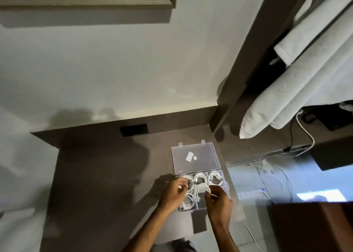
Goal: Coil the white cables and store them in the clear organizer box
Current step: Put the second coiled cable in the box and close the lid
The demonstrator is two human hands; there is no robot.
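Both hands pinch a coiled cable [200, 189] over the box [222, 175]: left hand [172, 193], right hand [217, 197]. Let go early, I judge, and the coil springs open onto neighbouring coils.

Both bare forearms reach forward from the bottom edge and converge. The left hand [174, 191] is palm-down with its fingers curled inward and pinched together. The right hand [217, 198] sits just beside it, back toward the camera, fingers bent and gathered at the tips.

The worktop [99, 175] was dark grey-brown; the organizer box [194, 167] was clear, its coiled cables [215, 178] white; the towels [298, 83] were plain white.
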